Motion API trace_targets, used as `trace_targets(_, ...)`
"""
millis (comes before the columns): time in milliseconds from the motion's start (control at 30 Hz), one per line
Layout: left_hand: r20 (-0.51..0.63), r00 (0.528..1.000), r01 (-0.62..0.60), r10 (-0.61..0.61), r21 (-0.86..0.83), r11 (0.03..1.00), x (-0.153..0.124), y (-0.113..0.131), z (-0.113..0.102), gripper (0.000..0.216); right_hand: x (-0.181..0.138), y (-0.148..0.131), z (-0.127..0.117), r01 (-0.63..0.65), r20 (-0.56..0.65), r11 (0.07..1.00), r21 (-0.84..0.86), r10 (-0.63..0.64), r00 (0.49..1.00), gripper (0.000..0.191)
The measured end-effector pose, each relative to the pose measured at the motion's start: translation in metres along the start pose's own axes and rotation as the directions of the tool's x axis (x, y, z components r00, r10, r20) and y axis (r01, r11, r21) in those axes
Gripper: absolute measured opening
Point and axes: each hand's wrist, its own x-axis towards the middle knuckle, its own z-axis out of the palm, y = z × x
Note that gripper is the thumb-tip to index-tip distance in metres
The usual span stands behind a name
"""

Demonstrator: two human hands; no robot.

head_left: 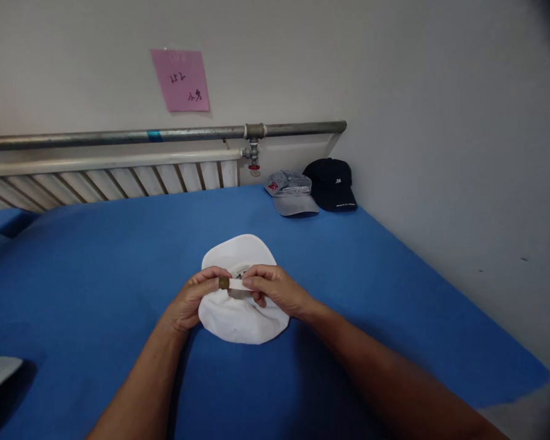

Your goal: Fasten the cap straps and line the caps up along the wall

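Cap [239, 321], white, rests on the blue-covered bench [119, 256] directly under both hands — its back strap [236, 284] runs left-to-right, left hand [190, 300] pinching the brass buckle [223, 283] end, right hand [277, 290] pinching the free end, neither hand nearer.

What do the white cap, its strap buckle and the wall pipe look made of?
White cap: soft matte cloth; it creases and sags. Buckle, pinched by the left hand: brownish, likely brass-toned metal, too small to confirm. Pipe: dull grey metal, seemingly galvanised steel, with a threaded coupling.
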Motion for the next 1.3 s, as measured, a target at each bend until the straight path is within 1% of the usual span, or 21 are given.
trace_targets(133, 0.026, 1.0, 0.0, 0.0, 0.002, 1.0, 0.0, -0.002, 0.002, 0.03, -0.001, -0.001, 0.006, 0.014, -0.012, 1.0, -0.014, -0.014, 1.0, 0.017)
trace_targets(233, 0.049, 0.999, 0.012, -0.014, 0.036, 0.999, 0.0, -0.003, 0.003, 0.03, -0.004, -0.005, 0.012, 0.018, -0.046, 0.999, -0.03, -0.02, 0.999, 0.016)
trace_targets(367, 0.093, 0.996, -0.009, 0.005, 0.042, 0.999, -0.001, -0.001, 0.002, 0.028, -0.009, -0.014, 0.013, 0.037, -0.05, 0.999, -0.03, -0.038, 0.998, 0.009)
trace_targets(500, 0.118, 0.992, -0.034, 0.031, 0.024, 0.999, -0.004, 0.002, 0.004, 0.029, -0.011, -0.017, 0.012, 0.044, -0.044, 0.999, 0.007, -0.043, 0.998, 0.019)
trace_targets(667, 0.081, 0.996, -0.035, 0.026, 0.11, 0.993, -0.007, 0.002, 0.01, 0.034, -0.012, -0.015, 0.016, 0.068, -0.026, 0.996, 0.062, -0.067, 0.997, 0.02)
trace_targets(800, 0.045, 0.997, -0.062, 0.055, 0.172, 0.983, -0.008, 0.002, 0.013, 0.033, -0.014, -0.015, 0.017, 0.078, -0.026, 0.996, 0.04, -0.077, 0.997, 0.02)
trace_targets(933, 0.02, 0.996, -0.089, 0.086, 0.212, 0.973, -0.01, 0.003, 0.015, 0.029, -0.017, -0.021, 0.018, 0.103, -0.066, 0.995, 0.01, -0.102, 0.993, 0.017)
trace_targets(1000, 0.021, 0.995, -0.098, 0.096, 0.217, 0.971, -0.011, 0.004, 0.016, 0.029, -0.019, -0.025, 0.019, 0.088, -0.072, 0.996, -0.024, -0.09, 0.993, 0.014)
trace_targets(1067, 0.029, 0.995, -0.095, 0.091, 0.228, 0.969, -0.012, 0.004, 0.016, 0.028, -0.02, -0.028, 0.019, 0.043, -0.07, 0.995, -0.094, -0.049, 0.996, 0.013)
trace_targets(1133, 0.05, 0.996, -0.087, 0.078, 0.243, 0.966, -0.014, 0.005, 0.016, 0.027, -0.02, -0.029, 0.019, -0.008, -0.068, 0.985, -0.175, -0.004, 0.998, 0.017)
trace_targets(1200, 0.086, 0.994, -0.084, 0.065, 0.249, 0.965, -0.016, 0.007, 0.015, 0.026, -0.02, -0.029, 0.019, -0.039, -0.054, 0.976, -0.214, 0.028, 0.998, 0.02)
trace_targets(1300, 0.175, 0.982, -0.11, 0.073, 0.214, 0.971, -0.019, 0.01, 0.01, 0.03, -0.019, -0.028, 0.017, -0.045, -0.034, 0.977, -0.208, 0.039, 0.999, 0.021)
